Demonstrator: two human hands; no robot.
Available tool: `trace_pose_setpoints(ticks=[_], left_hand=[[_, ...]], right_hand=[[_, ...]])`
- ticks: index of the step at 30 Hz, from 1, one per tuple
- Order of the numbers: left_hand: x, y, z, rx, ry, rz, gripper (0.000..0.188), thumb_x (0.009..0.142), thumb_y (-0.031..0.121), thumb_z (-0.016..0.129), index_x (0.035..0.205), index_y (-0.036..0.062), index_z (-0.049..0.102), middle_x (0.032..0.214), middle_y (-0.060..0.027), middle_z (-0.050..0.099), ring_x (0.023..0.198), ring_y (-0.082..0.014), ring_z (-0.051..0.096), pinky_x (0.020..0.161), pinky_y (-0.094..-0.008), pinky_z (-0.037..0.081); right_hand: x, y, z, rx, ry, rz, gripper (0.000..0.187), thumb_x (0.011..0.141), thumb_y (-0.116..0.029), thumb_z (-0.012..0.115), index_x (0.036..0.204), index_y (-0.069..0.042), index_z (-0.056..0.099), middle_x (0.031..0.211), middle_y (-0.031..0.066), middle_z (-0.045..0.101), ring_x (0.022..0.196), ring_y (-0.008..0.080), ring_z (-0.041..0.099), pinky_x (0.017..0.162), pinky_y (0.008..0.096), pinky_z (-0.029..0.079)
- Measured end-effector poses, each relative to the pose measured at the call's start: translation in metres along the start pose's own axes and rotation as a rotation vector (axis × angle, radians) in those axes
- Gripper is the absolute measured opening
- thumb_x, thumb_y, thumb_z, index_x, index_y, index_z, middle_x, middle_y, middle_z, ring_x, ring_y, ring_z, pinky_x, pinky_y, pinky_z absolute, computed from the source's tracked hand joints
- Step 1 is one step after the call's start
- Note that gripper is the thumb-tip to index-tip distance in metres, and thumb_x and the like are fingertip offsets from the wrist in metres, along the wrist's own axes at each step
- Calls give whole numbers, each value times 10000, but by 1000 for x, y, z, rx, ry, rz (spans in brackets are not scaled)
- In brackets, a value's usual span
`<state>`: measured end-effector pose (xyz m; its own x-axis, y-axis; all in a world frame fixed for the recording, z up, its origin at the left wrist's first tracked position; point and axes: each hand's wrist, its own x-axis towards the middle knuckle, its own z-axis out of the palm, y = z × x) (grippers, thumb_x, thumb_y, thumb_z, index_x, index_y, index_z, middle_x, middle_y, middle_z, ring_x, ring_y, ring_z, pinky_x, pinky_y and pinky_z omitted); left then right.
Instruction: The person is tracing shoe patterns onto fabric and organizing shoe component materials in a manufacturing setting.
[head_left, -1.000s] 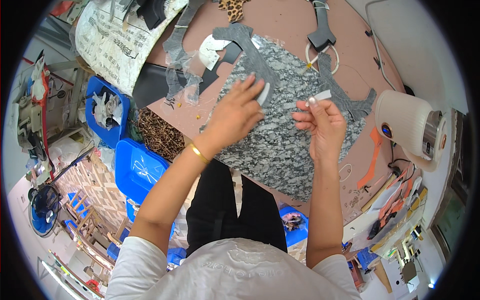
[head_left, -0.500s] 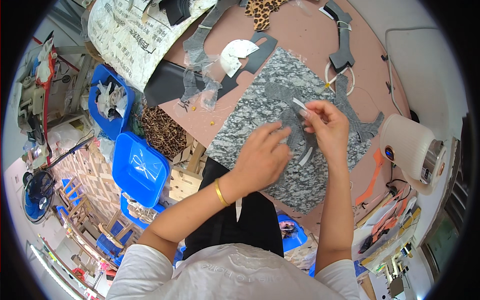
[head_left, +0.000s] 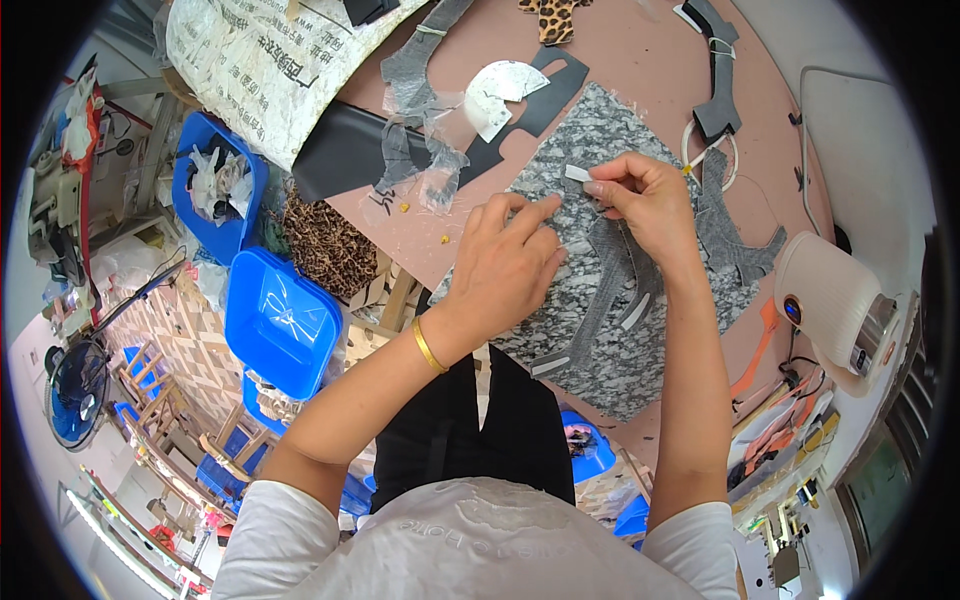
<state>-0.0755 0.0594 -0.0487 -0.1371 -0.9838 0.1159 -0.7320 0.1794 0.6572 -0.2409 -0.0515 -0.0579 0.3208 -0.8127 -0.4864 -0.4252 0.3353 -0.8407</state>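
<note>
My right hand (head_left: 650, 210) pinches a short white strip (head_left: 578, 173) between thumb and fingertips, over the far part of a black-and-white speckled board (head_left: 630, 385). Below that hand lies a grey fabric cutout (head_left: 603, 300) with narrow arms. One white strip (head_left: 636, 311) rests on it under my right wrist, and another (head_left: 550, 367) lies along its near left end. My left hand (head_left: 508, 262), a gold bangle on its wrist, is spread palm down at the board's left edge, seemingly holding nothing. What lies under its palm is hidden.
Right of the board lie more grey cutouts (head_left: 728, 220) and a tied dark bundle (head_left: 716, 90). A cream appliance (head_left: 825, 300) stands at the table's right edge. Farther back are a white curved piece (head_left: 500, 95) and a printed sack (head_left: 285, 75). Blue bins (head_left: 283, 325) stand at left.
My right hand has carried the white strip left and farther away. My left hand has drawn back leftward and flattened, uncovering the cutout's near left end. The whole view has shifted slightly.
</note>
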Motion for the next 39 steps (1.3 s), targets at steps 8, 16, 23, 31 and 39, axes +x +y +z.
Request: trace_pose_setpoints(ticks=[8, 16, 23, 31, 39], left_hand=[[24, -8, -1, 133, -55, 113, 126, 730, 131, 692, 731, 34, 612, 1252, -21, 588, 1075, -304, 493, 861, -416, 397], [28, -8, -11, 158, -163, 99, 115, 718, 132, 696, 726, 37, 632, 1279, -13, 577, 1115, -321, 468, 899, -409, 371], [10, 12, -6, 263, 12, 59, 142, 736, 136, 694, 733, 51, 580, 1280, -41, 571, 1123, -337, 453, 909, -439, 338], [4, -4, -21, -613, 20, -510, 284, 931, 195, 555, 1148, 24, 620, 1214, -56, 617, 1027, -126, 546, 863, -265, 400], [-12, 28, -18, -1083, -3, -642, 254, 946, 182, 539, 1040, -6, 681, 1221, -99, 613, 1000, -121, 583, 794, -241, 448]], right_hand=[[1, -5, 3, -158, 26, -57, 116, 746, -57, 714, 854, -17, 699, 712, 61, 663, 639, 116, 602, 584, 261, 472], [-23, -11, -10, -660, 335, -163, 195, 739, -152, 726, 886, -72, 625, 752, 66, 568, 676, 249, 578, 618, 359, 459], [-56, 28, -9, -577, 390, -148, 240, 744, -201, 741, 884, -78, 589, 856, 55, 565, 755, 209, 592, 645, 341, 463], [-57, -9, 1, -328, 373, -256, 139, 810, -154, 689, 917, -75, 647, 823, 55, 613, 664, 183, 584, 606, 301, 455], [-96, 6, 60, 316, 213, -160, 105, 849, -80, 672, 877, 13, 632, 733, 38, 631, 596, 39, 542, 519, 186, 425]])
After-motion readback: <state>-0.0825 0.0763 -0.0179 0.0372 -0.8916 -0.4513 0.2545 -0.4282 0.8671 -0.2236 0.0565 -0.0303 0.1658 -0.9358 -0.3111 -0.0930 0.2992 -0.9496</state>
